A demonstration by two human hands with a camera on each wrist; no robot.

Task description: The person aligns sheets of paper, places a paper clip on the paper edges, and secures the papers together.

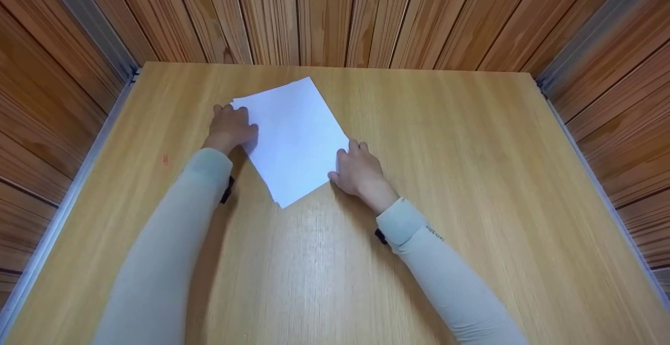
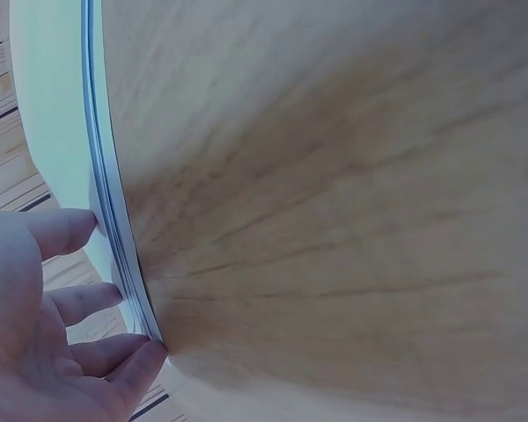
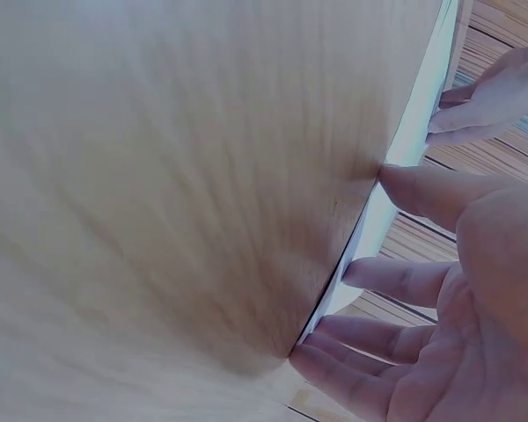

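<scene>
A stack of white paper sheets [image 1: 293, 135] lies turned at an angle on the wooden table, its sheets slightly offset at two corners. At its left side, my left hand [image 1: 230, 126] touches the edge near the far left corner. The left wrist view shows the layered sheet edges [image 2: 106, 176] with the fingertips [image 2: 110, 294] against them. My right hand [image 1: 360, 168] is at the right corner, its fingers [image 3: 396, 280] spread and their tips along the paper's edge. Beyond it in the right wrist view, part of the left hand also shows.
Around the stack extends the light wooden tabletop [image 1: 471, 177]. A small red mark [image 1: 166, 159] is on it at the left. Wood-plank walls [image 1: 324, 15] rise behind and at both sides, and metal strips [image 1: 73, 193] run along the table's side edges.
</scene>
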